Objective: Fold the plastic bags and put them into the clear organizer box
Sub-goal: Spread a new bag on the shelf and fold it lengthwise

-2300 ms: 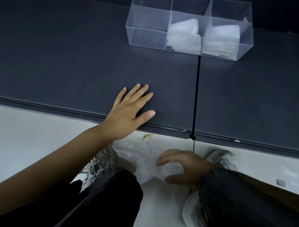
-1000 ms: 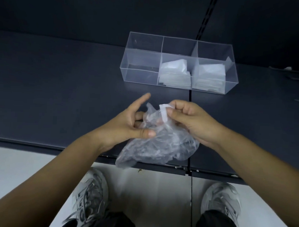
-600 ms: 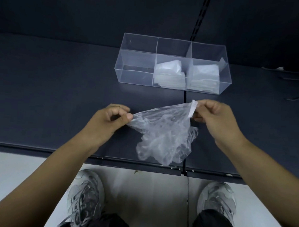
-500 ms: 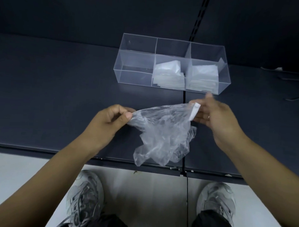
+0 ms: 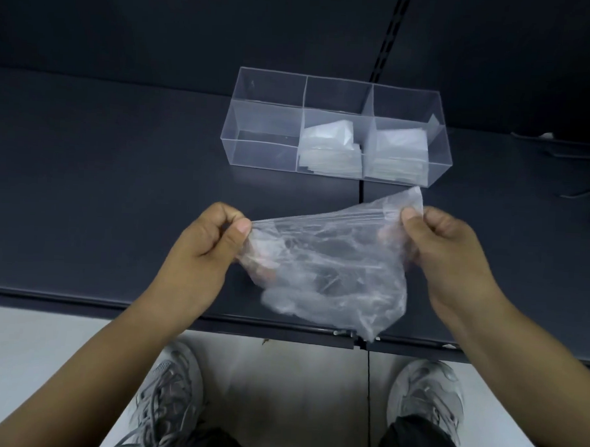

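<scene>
A crumpled, see-through plastic bag (image 5: 329, 265) hangs stretched by its top corners, pinched between the left hand (image 5: 204, 249) and right hand (image 5: 451, 257) above the worktop (image 5: 102, 181), near the clear organizer box (image 5: 267, 120), whose middle and right compartments hold stacked folded bags (image 5: 329, 147).

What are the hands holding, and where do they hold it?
A crumpled clear plastic bag. The left hand and right hand each pinch an end of its top edge.

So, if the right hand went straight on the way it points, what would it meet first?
The right hand, pinching the plastic bag, would probably meet the clear organizer box, near its right compartment; depth is unclear.
</scene>
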A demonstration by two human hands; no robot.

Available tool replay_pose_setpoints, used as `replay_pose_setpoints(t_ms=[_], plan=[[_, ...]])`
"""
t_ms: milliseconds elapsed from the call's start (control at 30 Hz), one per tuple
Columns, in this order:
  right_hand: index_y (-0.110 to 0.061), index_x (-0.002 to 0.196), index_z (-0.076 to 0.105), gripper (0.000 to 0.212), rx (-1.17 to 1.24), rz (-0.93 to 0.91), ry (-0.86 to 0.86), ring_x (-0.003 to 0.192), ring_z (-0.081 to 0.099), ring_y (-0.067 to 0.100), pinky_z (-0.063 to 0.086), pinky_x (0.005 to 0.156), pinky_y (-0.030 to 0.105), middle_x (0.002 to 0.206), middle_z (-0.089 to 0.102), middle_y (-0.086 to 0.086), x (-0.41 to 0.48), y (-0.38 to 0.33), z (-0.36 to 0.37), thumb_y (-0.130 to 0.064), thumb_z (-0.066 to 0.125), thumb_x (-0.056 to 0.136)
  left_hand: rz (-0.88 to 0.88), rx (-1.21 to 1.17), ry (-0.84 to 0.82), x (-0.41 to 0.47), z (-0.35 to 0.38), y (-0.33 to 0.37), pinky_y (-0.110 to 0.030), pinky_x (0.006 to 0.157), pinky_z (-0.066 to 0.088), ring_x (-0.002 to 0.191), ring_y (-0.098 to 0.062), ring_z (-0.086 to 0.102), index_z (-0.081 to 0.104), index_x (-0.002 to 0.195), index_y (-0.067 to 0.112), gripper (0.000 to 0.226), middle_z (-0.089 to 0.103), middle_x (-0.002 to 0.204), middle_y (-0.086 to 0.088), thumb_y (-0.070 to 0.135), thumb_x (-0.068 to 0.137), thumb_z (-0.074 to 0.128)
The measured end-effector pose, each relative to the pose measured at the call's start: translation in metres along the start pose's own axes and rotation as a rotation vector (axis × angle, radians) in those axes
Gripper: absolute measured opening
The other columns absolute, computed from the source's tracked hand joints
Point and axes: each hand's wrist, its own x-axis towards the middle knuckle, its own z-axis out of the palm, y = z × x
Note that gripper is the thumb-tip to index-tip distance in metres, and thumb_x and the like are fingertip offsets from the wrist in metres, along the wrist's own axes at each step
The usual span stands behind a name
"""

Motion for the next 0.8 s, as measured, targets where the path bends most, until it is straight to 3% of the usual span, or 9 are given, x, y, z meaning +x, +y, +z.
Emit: replay_pose_setpoints(t_ms=[100,200,267,333,400,467,567,667,800], plan=[[-0.006,0.079,0.065,0.029,-0.084,-0.082,0.047,0.058,0.054,0.020,0.048,0.050,0.025,0.066,0.061,0.014,0.006,-0.003,-0.001,-0.026,0.054,0.097,-0.109,-0.051,-0.065,-0.003,-0.007,-0.001,-0.032,0.065,0.043,0.057,-0.011,0.050,0.052,0.074,0.021,0.023,0.055,0.059,0.005,0.033,0.094,0.049],[-0.014,0.073,0.068,0.027,-0.185,-0.159,0.002,0.055,0.059,0.017,0.051,0.055,0.031,0.067,0.069,0.011,0.011,-0.007,-0.004,-0.033,0.061,0.092,-0.258,0.075,-0.312,-0.003,-0.027,-0.004,-0.029,0.067,0.048,0.053,-0.023,0.059,0.053,0.078,0.016,0.021,0.061,0.058,-0.005,0.026,0.096,0.051],[-0.013,0.073,0.067,0.028,-0.238,-0.170,-0.076,0.053,0.057,0.016,0.049,0.055,0.032,0.064,0.067,0.011,0.014,-0.008,0.000,-0.035,0.064,0.090,-0.328,0.228,-0.381,-0.001,-0.035,-0.004,-0.026,0.074,0.048,0.068,-0.020,0.066,0.058,0.084,0.017,0.021,0.067,0.071,-0.003,0.038,0.088,0.057],[-0.012,0.071,0.066,0.028,-0.279,-0.205,-0.166,0.046,0.050,0.007,0.042,0.049,0.021,0.053,0.061,0.001,0.017,-0.007,0.012,-0.033,0.065,0.089,-0.299,0.325,-0.351,0.008,-0.031,0.001,-0.020,0.085,0.044,0.094,-0.001,0.063,0.060,0.101,0.029,0.041,0.068,0.097,0.013,0.058,0.071,0.061],[-0.009,0.072,0.065,0.029,-0.287,-0.234,-0.278,0.041,0.042,0.000,0.036,0.045,0.014,0.046,0.052,-0.008,0.019,-0.007,0.030,-0.031,0.065,0.089,-0.263,0.229,-0.410,0.024,-0.012,0.014,-0.015,0.093,0.040,0.112,0.010,0.053,0.051,0.124,0.037,0.066,0.060,0.120,0.023,0.067,0.067,0.063],[-0.010,0.074,0.067,0.026,-0.271,-0.238,-0.398,0.042,0.044,-0.001,0.035,0.045,0.013,0.049,0.055,-0.010,0.021,-0.010,0.044,-0.032,0.066,0.088,-0.271,0.083,-0.472,0.039,0.011,0.023,-0.015,0.092,0.045,0.112,0.004,0.058,0.053,0.129,0.030,0.064,0.064,0.121,0.015,0.059,0.074,0.069],[-0.013,0.083,0.070,0.024,-0.260,-0.149,-0.532,0.053,0.059,0.003,0.044,0.051,0.013,0.063,0.068,-0.007,0.030,-0.016,0.038,-0.037,0.072,0.080,-0.358,-0.058,-0.320,0.053,0.025,0.018,-0.019,0.077,0.053,0.090,-0.012,0.071,0.072,0.104,0.016,0.031,0.075,0.095,-0.001,0.037,0.081,0.070],[-0.019,0.092,0.072,0.034,-0.356,0.004,-0.607,0.072,0.070,0.009,0.050,0.063,0.013,0.079,0.075,-0.001,0.042,-0.014,0.003,-0.042,0.076,0.069,-0.380,0.032,-0.074,0.058,0.000,-0.005,-0.026,0.076,0.051,0.080,-0.015,0.069,0.074,0.091,0.013,0.023,0.075,0.089,-0.007,0.035,0.085,0.069],[-0.013,0.096,0.072,0.015,-0.436,0.057,-0.381,0.065,0.060,0.016,0.044,0.057,0.016,0.074,0.070,0.011,0.062,0.004,-0.043,-0.022,0.072,0.083,-0.394,0.106,0.111,0.060,-0.037,-0.032,-0.029,0.073,0.047,0.074,-0.020,0.061,0.072,0.086,0.004,0.032,0.070,0.080,-0.016,0.036,0.086,0.068]])
